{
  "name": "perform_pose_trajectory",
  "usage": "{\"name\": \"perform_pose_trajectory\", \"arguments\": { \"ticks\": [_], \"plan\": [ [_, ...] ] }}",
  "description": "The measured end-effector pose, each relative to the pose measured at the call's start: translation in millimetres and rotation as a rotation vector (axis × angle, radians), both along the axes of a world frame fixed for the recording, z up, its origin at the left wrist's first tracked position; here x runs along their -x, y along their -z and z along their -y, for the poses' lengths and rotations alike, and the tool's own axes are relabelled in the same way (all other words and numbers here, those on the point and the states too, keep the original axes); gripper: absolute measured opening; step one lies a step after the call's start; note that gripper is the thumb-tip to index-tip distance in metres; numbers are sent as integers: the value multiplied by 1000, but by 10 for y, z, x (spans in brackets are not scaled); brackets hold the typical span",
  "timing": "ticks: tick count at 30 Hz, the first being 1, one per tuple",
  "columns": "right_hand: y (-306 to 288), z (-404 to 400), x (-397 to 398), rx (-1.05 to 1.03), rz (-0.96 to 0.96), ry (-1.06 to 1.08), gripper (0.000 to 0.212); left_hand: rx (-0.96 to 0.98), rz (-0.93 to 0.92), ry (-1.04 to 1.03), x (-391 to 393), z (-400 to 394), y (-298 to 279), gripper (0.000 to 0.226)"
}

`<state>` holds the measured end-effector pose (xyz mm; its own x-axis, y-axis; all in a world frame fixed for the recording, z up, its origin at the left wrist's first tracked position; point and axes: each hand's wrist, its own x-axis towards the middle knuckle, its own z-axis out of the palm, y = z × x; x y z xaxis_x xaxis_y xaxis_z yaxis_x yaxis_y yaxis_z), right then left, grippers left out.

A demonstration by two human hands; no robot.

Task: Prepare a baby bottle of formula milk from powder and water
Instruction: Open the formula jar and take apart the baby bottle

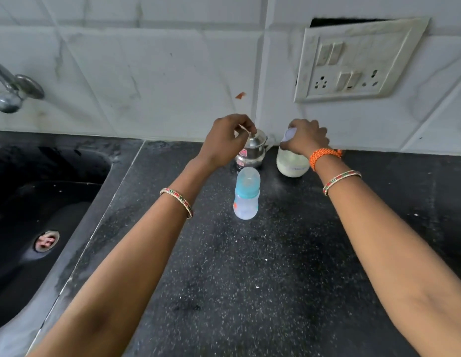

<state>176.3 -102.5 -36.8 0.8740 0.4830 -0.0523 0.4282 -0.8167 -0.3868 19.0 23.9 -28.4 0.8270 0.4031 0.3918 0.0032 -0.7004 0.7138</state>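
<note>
Baby bottle [246, 194]: small, translucent and frosted, with a pale blue collar and a clear domed cap over the teat; an orange mark shows on its left side. It stands upright on the black speckled counter [250, 266], nearer the person than both sets of fingertips and between the two forearms, touched by neither hand. Whether it holds any liquid cannot be told.

Jar [292, 163]: clear, rounded, with white powder in its lower part; lid [288, 135] pale lilac. It stands directly under the right hand [308, 137], whose fingers are curled down over the lid and closed on it.

Steel pot [251, 153]: small, shiny, with a red label on its front. It stands just below and beyond the left fingertips, to the left of the jar and behind the bottle.

Left hand [225, 140]: fingers pinched together above the pot's mouth, gripping a thin pale object; what it is cannot be told.

Both wrists carry beaded bangles; the right also has an orange thread band [323, 155].

Sink [31, 215]: black, well to the left of the left fingers.
</note>
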Motion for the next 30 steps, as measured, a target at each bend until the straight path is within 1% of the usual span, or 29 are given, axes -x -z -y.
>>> {"name": "perform_pose_trajectory", "arguments": {
  "ticks": [3,6,9,11,13,15,17,19,21,22,23,26,27,28,30],
  "plan": [
    [-153,195,304,47,74,2,59,83,85,-29,205,130,-31,27],
    [-325,440,689,199,54,-4,60,142,174,-57,488,292,-75,27],
    [-494,658,1151,357,-52,-149,56,205,187,-55,798,442,-139,27],
    [-576,762,1436,386,-140,-271,53,252,133,-8,983,509,-152,26],
    [-583,847,1713,340,-185,-360,48,299,50,64,1209,587,-106,29],
    [-517,874,1935,242,-191,-414,50,363,-22,123,1435,663,-5,39],
    [-383,833,2121,112,-186,-410,55,417,-119,184,1658,707,146,49],
    [-241,743,2276,-5,-149,-373,57,421,-283,250,1840,719,316,59],
    [-101,633,2410,-58,-93,-362,59,415,-408,286,1954,719,477,76],
    [-31,580,2479,-67,-74,-371,60,425,-408,274,1994,722,553,81],
    [35,529,2536,-74,-65,-380,61,439,-369,240,2021,724,617,84],
    [186,419,2639,-81,-51,-373,61,476,-198,87,2049,758,778,82],
    [219,393,2661,-71,-5,-386,62,487,-150,31,2061,777,842,79],
    [250,371,2684,-51,80,-416,64,504,-110,-23,2077,797,909,75],
    [325,346,2726,-4,308,-507,67,530,-60,-100,2118,826,1023,70]
  ]
}}
